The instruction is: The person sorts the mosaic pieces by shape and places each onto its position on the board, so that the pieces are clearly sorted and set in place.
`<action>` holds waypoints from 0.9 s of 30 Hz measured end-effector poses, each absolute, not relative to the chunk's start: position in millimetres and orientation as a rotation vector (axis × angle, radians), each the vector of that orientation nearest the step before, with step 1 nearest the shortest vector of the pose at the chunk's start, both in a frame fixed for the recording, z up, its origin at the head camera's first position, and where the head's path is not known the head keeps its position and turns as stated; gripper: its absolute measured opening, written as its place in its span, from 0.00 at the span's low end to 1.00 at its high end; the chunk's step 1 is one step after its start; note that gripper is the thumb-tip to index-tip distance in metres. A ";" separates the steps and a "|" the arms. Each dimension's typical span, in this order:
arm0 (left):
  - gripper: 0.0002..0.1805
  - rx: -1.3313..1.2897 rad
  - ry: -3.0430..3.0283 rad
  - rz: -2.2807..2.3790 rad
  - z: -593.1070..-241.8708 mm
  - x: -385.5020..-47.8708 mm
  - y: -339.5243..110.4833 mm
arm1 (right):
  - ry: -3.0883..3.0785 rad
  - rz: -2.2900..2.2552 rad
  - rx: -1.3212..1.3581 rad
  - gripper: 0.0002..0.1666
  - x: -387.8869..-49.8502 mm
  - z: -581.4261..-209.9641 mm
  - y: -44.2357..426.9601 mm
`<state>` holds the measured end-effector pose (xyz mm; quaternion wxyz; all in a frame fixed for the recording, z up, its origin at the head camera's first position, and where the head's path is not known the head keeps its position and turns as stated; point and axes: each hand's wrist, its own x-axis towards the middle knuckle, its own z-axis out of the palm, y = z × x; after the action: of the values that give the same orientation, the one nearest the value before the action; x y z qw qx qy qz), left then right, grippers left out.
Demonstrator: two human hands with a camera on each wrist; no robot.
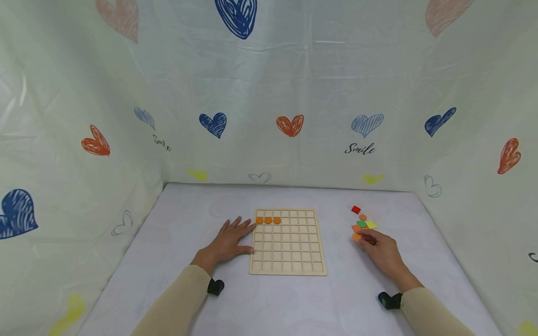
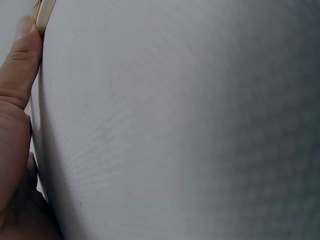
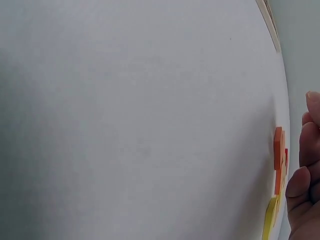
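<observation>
A square wooden grid board lies on the table, with three orange discs side by side in cells of an upper row at its left. My left hand rests beside the board with fingers spread, its thumb and fingertips at the left edge. In the left wrist view the thumb touches the board's side. My right hand hovers at a small group of coloured pieces, fingers loosely bent; no piece shows between them. Closest to its fingertips are an orange disc and an orange square.
Behind these lie a green piece, a yellow square, another orange disc and a red square. A pale cloth covers the table. Curtains with printed hearts hang at the back and sides.
</observation>
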<state>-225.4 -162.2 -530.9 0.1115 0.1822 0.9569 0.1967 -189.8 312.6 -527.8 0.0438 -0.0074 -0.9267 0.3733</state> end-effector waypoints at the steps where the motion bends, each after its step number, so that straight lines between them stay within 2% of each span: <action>1: 0.48 0.535 2.810 0.578 -531.0 -225.4 -162.2 | -2.834 1.133 -0.013 0.20 -191.5 -528.1 310.8; 11: 0.48 0.521 2.812 0.569 -530.9 -225.0 -161.5 | -2.808 1.181 0.081 0.16 -204.9 -527.1 289.2; 27: 0.48 0.509 2.805 0.561 -531.4 -225.8 -161.7 | -2.803 1.237 0.140 0.16 -225.0 -523.7 251.7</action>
<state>-225.8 -161.7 -531.4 0.1179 0.1741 0.9586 0.1919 -225.0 251.7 -523.7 0.0373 0.0455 -0.9133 0.4030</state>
